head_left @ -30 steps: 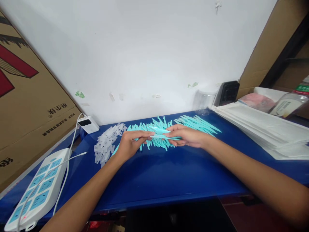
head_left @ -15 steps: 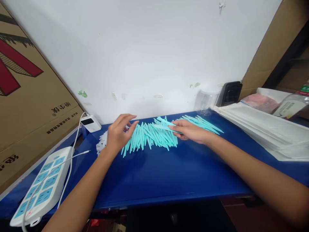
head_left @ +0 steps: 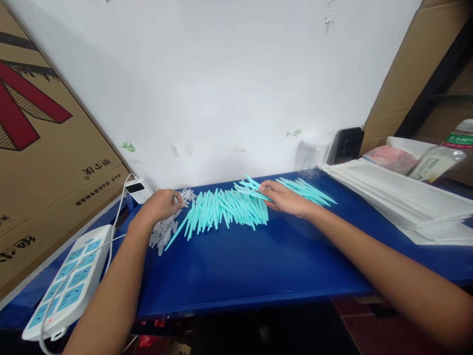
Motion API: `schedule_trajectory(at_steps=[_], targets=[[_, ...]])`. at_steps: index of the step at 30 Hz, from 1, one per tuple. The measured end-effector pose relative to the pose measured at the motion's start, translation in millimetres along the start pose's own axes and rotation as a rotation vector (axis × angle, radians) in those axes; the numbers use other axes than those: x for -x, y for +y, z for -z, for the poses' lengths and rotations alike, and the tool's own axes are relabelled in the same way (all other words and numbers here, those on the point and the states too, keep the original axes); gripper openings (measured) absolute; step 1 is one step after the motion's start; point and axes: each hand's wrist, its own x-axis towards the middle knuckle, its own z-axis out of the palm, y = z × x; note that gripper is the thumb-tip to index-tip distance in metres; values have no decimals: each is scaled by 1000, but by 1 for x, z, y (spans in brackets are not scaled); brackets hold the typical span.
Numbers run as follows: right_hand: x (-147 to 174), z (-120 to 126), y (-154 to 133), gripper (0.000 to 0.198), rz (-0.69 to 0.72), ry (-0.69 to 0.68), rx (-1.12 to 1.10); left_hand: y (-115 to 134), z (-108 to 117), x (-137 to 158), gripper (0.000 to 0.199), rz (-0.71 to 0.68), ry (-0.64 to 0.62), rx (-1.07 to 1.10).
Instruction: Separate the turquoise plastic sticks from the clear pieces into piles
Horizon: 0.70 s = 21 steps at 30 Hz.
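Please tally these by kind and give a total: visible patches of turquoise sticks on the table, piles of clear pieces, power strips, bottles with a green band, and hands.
Patches of turquoise sticks: 2, one on each side of the right hand
Piles of clear pieces: 1
Power strips: 1
Bottles with a green band: 1
Hands: 2, the right and the left hand
Total: 7
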Motion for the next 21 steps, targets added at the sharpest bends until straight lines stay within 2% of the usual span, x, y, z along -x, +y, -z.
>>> schedule_trajectory(at_steps=[3,10,16,21], targets=[[-1,-2,2,37,19,39,36,-8,-9,-7,28,-43,31,10],[1,-2,1,36,89,-14,136,-18,-33,-20,19,-68,24,3],[5,-2,-5,36,152,-49,187,-22,-38,-21,11,-95,73,-21],[6,-4,-8,39,185,-69,203,-19,-41,-22,12,-108,74,7]])
